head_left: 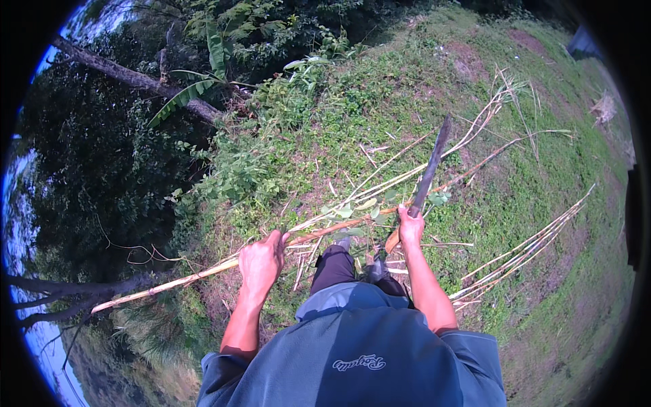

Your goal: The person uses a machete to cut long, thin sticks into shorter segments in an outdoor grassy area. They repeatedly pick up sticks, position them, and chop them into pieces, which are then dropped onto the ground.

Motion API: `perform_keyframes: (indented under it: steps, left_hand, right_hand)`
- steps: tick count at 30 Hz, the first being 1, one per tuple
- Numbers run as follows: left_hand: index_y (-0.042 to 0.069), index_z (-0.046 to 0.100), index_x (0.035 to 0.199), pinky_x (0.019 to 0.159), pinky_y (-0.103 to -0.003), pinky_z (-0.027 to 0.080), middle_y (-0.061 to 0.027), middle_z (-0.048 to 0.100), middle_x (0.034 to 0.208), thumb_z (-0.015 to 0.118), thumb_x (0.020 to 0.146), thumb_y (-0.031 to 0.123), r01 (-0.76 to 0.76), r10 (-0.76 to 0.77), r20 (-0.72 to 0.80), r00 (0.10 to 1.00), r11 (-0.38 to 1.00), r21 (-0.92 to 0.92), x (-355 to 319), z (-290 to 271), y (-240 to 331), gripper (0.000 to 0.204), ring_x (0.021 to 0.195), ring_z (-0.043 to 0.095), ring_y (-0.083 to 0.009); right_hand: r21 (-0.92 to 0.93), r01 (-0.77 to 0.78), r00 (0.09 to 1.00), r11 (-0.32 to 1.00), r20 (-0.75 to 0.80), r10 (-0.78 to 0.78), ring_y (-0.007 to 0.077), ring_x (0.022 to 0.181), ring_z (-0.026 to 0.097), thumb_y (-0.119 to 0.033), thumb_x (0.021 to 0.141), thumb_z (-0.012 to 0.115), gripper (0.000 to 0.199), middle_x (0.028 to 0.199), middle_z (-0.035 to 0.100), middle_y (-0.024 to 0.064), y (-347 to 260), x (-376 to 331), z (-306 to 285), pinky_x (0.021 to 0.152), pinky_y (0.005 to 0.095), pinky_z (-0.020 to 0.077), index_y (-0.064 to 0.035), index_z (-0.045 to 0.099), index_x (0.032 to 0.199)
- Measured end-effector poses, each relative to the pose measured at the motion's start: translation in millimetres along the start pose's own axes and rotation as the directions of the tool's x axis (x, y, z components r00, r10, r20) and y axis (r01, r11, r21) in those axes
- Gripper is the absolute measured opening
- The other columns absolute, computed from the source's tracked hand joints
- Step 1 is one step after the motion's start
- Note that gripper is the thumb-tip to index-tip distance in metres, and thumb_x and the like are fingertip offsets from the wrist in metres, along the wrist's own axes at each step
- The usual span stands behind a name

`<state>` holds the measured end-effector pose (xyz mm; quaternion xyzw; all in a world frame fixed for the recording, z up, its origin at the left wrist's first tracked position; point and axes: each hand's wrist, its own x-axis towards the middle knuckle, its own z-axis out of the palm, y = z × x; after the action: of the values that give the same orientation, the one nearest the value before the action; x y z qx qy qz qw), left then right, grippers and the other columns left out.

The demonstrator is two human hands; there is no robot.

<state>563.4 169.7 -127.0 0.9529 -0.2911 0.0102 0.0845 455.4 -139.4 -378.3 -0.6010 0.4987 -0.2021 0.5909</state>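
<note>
1. Green grass (542, 325) covers the slope, strewn with bits of stem; with a long blade out, steady footing should help
2. Tan and long, the stalk (203, 274) crosses in front of the body, from lower left to upper right; its far part seems to lie among other stems, so it could roll or spring unless held firmly
3. Several pale canes (532, 241) lie together on the right, apart from both hands
4. Dark and upright in the view, the machete (432, 159) points away from the body; its edge is best kept turned from the legs (332, 268)
5. The left hand (263, 263) is closed round the stalk, well apart from the blade, a gap worth keeping
6. The right hand (411, 227) grips the machete; it looks close to where handle meets blade, though I cannot be sure, and a hold wholly on the wood would be safer
7. Pale script lettering (359, 363) runs upside down across the blue shirt (291, 366); no other writing can be made out
</note>
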Motion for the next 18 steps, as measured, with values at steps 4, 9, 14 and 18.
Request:
perform_keyframes:
  steps: [4,9,14,18]
  left_hand:
    - [0.006,0.062,0.080,0.045,-0.040,0.042,-0.0161,0.056,0.056,0.061,0.090,0.019,0.016,-0.037,-0.118,0.992,0.985,-0.173,-33,-24,8,0.016,0.049,0.056,-0.0330]
    - [0.004,0.065,0.078,0.047,-0.024,0.027,0.0057,0.045,0.058,0.059,0.095,0.030,0.212,-0.353,0.011,0.936,0.539,-0.815,-69,-18,10,0.032,0.052,0.035,-0.0031]
    - [0.001,0.066,0.081,0.051,-0.029,0.035,0.0001,0.050,0.057,0.057,0.095,0.033,0.232,-0.274,0.102,0.956,0.498,-0.836,-91,-36,39,0.036,0.056,0.043,-0.0083]
    - [0.004,0.065,0.083,0.049,-0.027,0.030,0.0027,0.045,0.057,0.054,0.096,0.034,0.084,0.117,0.174,0.978,0.541,-0.837,-117,29,65,0.034,0.053,0.039,-0.0093]
  right_hand:
    - [0.414,-0.158,0.986,0.896,0.106,0.125,0.0160,0.061,0.055,-0.021,0.086,0.069,0.020,0.069,0.057,0.0027,7,3,34,0.057,0.0314,0.0468,-0.0052,0.057,0.087]
    - [0.766,-0.430,0.895,0.478,0.294,0.335,0.0213,0.070,0.060,0.001,0.082,0.061,0.015,0.078,0.060,0.0095,7,-10,58,0.065,0.0337,0.0523,-0.0007,0.053,0.095]
    - [0.670,-0.392,0.913,0.630,0.198,0.358,0.0185,0.063,0.055,0.002,0.085,0.057,0.006,0.077,0.056,0.0072,14,-3,72,0.062,0.0321,0.0508,-0.0013,0.052,0.086]
    - [0.738,-0.403,0.899,0.541,0.209,0.385,0.0244,0.066,0.058,-0.001,0.081,0.060,0.013,0.078,0.056,0.0103,-25,-4,106,0.059,0.0406,0.0543,0.0019,0.049,0.087]
